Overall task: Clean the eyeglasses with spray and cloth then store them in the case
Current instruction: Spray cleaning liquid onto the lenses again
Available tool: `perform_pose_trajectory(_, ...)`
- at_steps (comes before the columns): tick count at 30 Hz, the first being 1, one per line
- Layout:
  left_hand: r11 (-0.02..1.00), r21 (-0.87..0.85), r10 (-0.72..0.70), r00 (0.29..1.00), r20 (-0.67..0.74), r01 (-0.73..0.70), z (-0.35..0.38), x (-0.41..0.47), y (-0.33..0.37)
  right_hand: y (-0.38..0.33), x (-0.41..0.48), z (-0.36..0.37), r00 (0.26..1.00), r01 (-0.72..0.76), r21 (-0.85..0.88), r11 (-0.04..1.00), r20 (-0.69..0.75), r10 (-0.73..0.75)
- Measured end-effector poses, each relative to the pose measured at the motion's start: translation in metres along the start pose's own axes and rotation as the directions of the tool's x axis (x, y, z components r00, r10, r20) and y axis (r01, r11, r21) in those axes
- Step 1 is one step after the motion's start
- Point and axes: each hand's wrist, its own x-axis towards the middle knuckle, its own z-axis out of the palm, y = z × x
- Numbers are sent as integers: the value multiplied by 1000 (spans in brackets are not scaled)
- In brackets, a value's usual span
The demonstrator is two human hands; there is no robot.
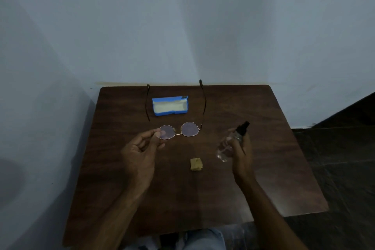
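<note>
Left hand (140, 148) pinches the eyeglasses (178, 131) by one lens rim; right hand (242, 148) grips the spray bottle (226, 147) at their 3 o'clock. We judge the risks: the tilted bottle may mist the worktop (274, 168), and a fingertip may smear the lens.

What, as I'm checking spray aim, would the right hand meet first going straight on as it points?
Probably the temple of the eyeglasses on that side, pinched by the left hand; depth is unclear.
</note>
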Motion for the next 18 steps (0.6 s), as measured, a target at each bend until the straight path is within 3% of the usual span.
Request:
perform_pose_trajectory(2,1000,7,6,1000,-5,-6,-1,4,1,-26,-9,12,989,-34,221,975,145,2)
perform_pose_trajectory(5,999,26,35,999,-4,-35,3,8,4,-58,-19,27,929,-197,442,875,371,22)
perform_pose_trajectory(8,998,27,56,998,2,-56,7,9,7,-76,-27,35,821,-353,540,764,571,-24)
perform_pose_trajectory(11,995,66,75,997,-4,-75,8,10,9,-89,-31,41,761,-428,532,731,648,-26)
perform_pose_trajectory(13,994,80,75,997,-30,-72,7,10,9,-93,-32,44,791,-316,392,864,611,12)
perform_pose_trajectory(15,993,90,75,996,-49,-70,5,9,10,-94,-34,48,875,25,92,995,479,-66)
perform_pose_trajectory(16,992,99,78,996,-53,-73,4,9,11,-93,-34,49,891,207,-84,975,427,-153)
perform_pose_trajectory(18,988,135,90,994,-67,-81,2,8,12,-92,-35,52,873,421,-385,821,416,-253)
